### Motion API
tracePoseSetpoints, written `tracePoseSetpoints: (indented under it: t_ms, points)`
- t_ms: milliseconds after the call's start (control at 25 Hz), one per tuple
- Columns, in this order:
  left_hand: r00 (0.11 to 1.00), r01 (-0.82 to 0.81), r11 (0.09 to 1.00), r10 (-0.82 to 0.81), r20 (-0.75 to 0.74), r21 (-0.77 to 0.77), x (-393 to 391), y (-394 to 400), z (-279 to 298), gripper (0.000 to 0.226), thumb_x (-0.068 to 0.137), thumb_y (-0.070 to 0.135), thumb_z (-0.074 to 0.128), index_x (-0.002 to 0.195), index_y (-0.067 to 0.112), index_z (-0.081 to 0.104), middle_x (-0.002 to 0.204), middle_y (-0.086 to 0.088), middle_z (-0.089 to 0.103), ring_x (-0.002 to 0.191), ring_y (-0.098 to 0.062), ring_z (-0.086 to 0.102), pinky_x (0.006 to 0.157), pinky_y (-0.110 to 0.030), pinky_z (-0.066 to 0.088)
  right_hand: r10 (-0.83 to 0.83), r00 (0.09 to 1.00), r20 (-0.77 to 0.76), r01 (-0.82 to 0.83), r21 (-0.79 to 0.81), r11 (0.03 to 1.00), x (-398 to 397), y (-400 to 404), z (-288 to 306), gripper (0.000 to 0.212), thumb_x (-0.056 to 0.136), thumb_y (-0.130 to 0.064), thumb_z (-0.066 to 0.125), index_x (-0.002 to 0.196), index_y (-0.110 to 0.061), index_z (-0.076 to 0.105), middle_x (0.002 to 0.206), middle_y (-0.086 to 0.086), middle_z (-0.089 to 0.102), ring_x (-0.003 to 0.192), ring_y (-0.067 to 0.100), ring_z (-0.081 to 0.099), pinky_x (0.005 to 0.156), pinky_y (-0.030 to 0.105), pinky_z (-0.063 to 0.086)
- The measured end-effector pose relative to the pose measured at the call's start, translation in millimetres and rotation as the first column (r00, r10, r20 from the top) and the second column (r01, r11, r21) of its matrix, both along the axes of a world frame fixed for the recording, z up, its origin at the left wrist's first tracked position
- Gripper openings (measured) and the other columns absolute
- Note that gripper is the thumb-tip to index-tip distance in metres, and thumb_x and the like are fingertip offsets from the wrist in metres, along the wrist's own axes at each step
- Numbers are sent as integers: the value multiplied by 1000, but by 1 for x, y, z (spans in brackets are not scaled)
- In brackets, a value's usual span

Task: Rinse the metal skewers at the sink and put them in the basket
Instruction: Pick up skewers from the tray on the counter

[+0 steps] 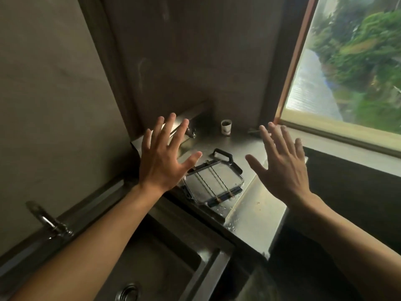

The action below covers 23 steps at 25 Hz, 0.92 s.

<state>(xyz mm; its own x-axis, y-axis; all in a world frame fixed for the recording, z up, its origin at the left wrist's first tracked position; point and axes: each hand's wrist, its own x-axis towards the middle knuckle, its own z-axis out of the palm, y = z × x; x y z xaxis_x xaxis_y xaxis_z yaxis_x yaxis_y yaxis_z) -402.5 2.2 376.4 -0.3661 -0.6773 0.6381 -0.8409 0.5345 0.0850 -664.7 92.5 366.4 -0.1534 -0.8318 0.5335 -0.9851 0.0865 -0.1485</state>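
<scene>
Two thin metal skewers (213,181) lie side by side across a rectangular metal basket (236,177) with a black handle, which stands on the steel counter to the right of the sink (156,263). My left hand (165,157) hovers above the basket's left end, fingers spread, palm down, holding nothing. My right hand (282,166) floats to the basket's right, likewise spread and empty. Both hands are in the air, apart from the skewers.
A tap (48,220) is mounted on the wall at the left above the sink, whose drain (128,293) shows at the bottom. A small cup (226,127) stands at the counter's back. A window (355,61) lies at the right. Water drops wet the counter (256,205).
</scene>
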Motion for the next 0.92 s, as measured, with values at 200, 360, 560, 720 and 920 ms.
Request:
tracePoseSetpoints:
  t_ms: [200,360,560,720,920]
  points:
    - [1000,-23,998,22,10,66,15,-13,-21,76,85,72,35,149,33,20,159,-4,17,147,-24,10,114,-50,13,35,999,30,-37,52,998,10,-26,-29,75,92,-66,31,153,-24,19,162,5,17,149,25,7,117,57,13]
    - [1000,-3,996,2,8,94,23,-37,-34,75,85,70,36,148,33,23,159,-3,19,146,-24,12,114,-52,18,25,998,58,-28,45,999,21,-52,-45,73,94,-63,38,153,-25,17,162,4,16,149,24,7,117,57,15]
    - [999,38,991,-41,18,132,24,-68,-61,70,87,66,37,147,32,26,158,-4,22,146,-23,13,115,-50,16,5,998,55,-6,25,1000,30,-72,-69,69,93,-56,46,149,-20,29,154,11,36,142,33,29,110,53,31]
    - [993,70,969,-90,75,235,17,-95,-99,60,90,51,52,144,33,35,152,-3,36,142,-22,23,111,-49,28,-4,998,69,2,29,1000,40,-91,-98,58,92,-50,50,138,-15,47,123,15,59,109,34,53,80,45,50]
    - [984,-24,840,114,-134,542,-2,-121,-164,39,85,43,64,122,32,62,114,2,66,106,-22,52,87,-40,46,-16,977,211,-31,216,976,45,-116,-158,40,95,-50,47,121,-25,63,105,1,69,99,22,58,67,34,51]
